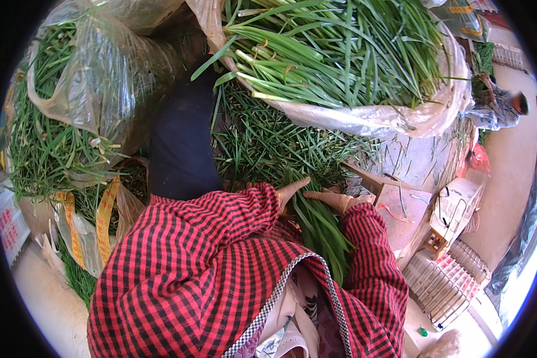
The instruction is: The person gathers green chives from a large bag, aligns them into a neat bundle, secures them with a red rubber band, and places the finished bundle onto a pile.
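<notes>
Close to my body, a bunch of long green leafy stalks [320, 228] lies between my forearms, its leaves hanging down over my checked garment. My left hand [291, 192] touches the bunch's upper left side with fingers stretched forward. At its right side, my right hand [333, 198] points a finger inward against the leaves; how firmly either hand holds them cannot be told. Beyond both hands, loose cut green leaves [273, 138] form a pile. Bundles of green stalks [286, 67], some tied with orange bands, fill a large plastic-lined container [367, 117] at the top.
Clear plastic bags [107, 85] with greens stand at left. A pinkish box or board [400, 215] holds a few ties by my right hand. Farther right are a carton [456, 201] and wire-bound stacks [443, 286]. Another person [496, 105] is at the upper right.
</notes>
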### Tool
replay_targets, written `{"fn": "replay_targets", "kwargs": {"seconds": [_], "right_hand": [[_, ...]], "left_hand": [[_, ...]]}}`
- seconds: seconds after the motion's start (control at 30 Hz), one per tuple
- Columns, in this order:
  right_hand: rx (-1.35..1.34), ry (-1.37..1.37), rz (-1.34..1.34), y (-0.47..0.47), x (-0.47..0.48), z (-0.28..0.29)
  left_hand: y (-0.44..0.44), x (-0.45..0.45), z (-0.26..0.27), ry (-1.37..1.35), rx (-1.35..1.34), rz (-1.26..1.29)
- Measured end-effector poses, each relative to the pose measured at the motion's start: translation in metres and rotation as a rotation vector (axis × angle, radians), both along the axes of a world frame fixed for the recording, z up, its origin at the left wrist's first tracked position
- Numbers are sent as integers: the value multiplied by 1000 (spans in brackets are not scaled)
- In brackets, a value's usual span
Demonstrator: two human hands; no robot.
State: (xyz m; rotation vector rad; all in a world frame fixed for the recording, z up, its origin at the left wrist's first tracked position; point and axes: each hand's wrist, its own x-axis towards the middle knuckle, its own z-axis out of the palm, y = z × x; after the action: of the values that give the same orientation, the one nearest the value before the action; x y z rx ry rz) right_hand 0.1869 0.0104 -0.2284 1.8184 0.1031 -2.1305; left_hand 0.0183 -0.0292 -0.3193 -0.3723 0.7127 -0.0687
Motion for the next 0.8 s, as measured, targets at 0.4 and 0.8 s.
{"fn": "replay_targets", "kwargs": {"seconds": [0.4,0.8], "right_hand": [[859,289,1191,-73,19,-45],[1055,-161,-768,-149,-14,105]], "left_hand": [[-6,12,2,-44,80,-161],[38,-9,146,-104,413,-219]]}}
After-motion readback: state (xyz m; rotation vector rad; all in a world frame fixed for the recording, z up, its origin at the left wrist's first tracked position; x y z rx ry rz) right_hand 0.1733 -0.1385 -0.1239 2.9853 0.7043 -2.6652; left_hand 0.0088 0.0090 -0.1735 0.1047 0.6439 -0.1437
